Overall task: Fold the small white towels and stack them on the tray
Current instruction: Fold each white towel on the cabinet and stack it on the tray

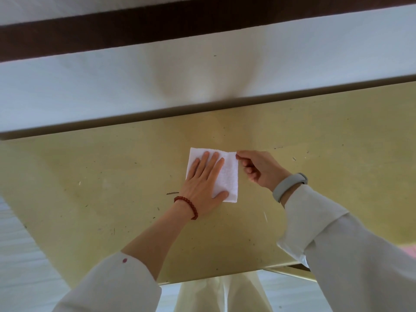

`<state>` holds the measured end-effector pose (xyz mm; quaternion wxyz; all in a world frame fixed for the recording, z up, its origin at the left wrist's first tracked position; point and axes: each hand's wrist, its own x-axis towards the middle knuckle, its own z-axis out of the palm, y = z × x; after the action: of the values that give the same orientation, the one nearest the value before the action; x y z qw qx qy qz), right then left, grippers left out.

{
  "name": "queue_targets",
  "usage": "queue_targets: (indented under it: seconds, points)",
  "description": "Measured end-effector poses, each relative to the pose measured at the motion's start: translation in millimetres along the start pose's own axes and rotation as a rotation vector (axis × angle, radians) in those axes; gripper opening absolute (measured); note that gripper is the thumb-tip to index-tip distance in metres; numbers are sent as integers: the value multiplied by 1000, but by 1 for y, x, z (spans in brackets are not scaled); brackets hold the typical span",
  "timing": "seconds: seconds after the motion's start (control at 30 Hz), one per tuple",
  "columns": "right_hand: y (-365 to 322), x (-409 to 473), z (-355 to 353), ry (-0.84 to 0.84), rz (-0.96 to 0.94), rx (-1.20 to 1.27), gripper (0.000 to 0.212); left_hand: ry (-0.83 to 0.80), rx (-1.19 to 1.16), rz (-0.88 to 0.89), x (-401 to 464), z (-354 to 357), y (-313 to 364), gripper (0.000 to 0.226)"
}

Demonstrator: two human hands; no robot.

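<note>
Towel [227, 174] lies flat on the yellow tabletop [112, 176], mid-surface, already part-folded by the look of it.

Left hand [203, 188] spread flat on the towel, palm down, fingers straight; grip open, pressing not grasping. Right hand [258, 167] pinches the towel's far right corner between thumb and forefinger; grip closed on that corner, other fingers curled under.

Risks, as judged:
- If the left palm eases off while the right pulls the corner over, the towel may slide on the smooth tabletop and the fold go skew.
- Only one corner is held; the near right corner could lag, leaving uneven edges.
- Thin cloth may crumple if dragged under the palm.

Containers: no tray in view, so no stack can be reported. Nothing else holding anything.
</note>
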<state>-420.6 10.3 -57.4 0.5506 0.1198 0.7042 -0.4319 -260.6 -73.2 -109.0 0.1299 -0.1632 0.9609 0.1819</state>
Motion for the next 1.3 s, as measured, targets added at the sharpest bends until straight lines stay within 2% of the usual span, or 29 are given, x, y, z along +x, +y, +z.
queue_targets:
  seconds: [0.1,0.23,0.3,0.47,0.57,0.73,0.8,0.87,0.9,0.93,1.0,1.03,1.07,1.13,1.23,1.3]
  points:
    - [2,0,-2,-23,38,-42,16,7,-15,-1,0,0,0,84]
    - [5,0,2,-30,79,-141,29,6,-17,-9,-1,-1,1,84]
    - [4,2,5,-23,99,-78,31,18,-34,-15,-1,-2,2,85]
    - [5,5,14,-26,174,257,29,33,-60,-27,-2,-5,4,88]
    - [9,2,14,16,145,251,26,29,-61,-29,-2,-4,5,90]
    - [7,7,13,222,-118,23,36,41,-41,-2,-2,-2,2,86]
    - [7,10,9,329,-188,-29,32,33,-29,-7,-2,-1,3,84]
    - [9,8,6,476,-346,-225,19,24,-9,-6,-2,-2,4,83]
    - [13,6,6,541,-479,-366,15,18,3,-7,-1,-2,4,84]
    - [18,4,6,584,-665,-536,22,22,16,-9,-1,-1,3,85]
    - [37,8,7,469,-1072,-935,37,39,35,-23,-2,0,4,89]
    - [49,18,5,382,-1203,-1130,42,43,30,-40,-1,0,4,91]
    - [58,24,4,316,-1234,-1298,44,49,26,-59,-1,0,4,93]
    - [68,35,-2,260,-1133,-1493,49,40,41,-94,-3,0,3,98]
    - [68,37,-12,280,-1007,-1582,57,-4,91,-130,-10,-2,-6,103]
    - [64,32,-15,292,-972,-1545,56,-14,75,-146,-17,-4,-14,99]
